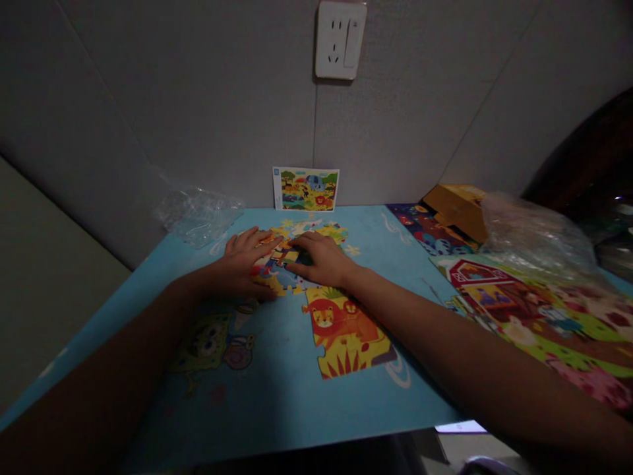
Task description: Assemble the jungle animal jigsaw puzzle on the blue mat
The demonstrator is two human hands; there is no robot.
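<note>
My left hand (246,260) lies spread on the left side of a cluster of small colourful jigsaw pieces (284,288). Its fingers point forward and the thumb is stretched toward me. From the right, my right hand (324,259) reaches over the same cluster, fingers bent downward and thumb apart from them, tips touching pieces near the middle. Parts of the cluster are hidden under both hands. Closer to me lies a joined puzzle section (341,333) showing a lion and a cub on yellow, beside my right forearm.
A picture card (306,189) leans against the wall below a socket (341,39). Crumpled clear plastic (200,214) lies at the back left. On the right are a farm picture (534,316), an orange box (457,211) and more plastic wrap (539,231). The blue table's front edge (297,448) is near me.
</note>
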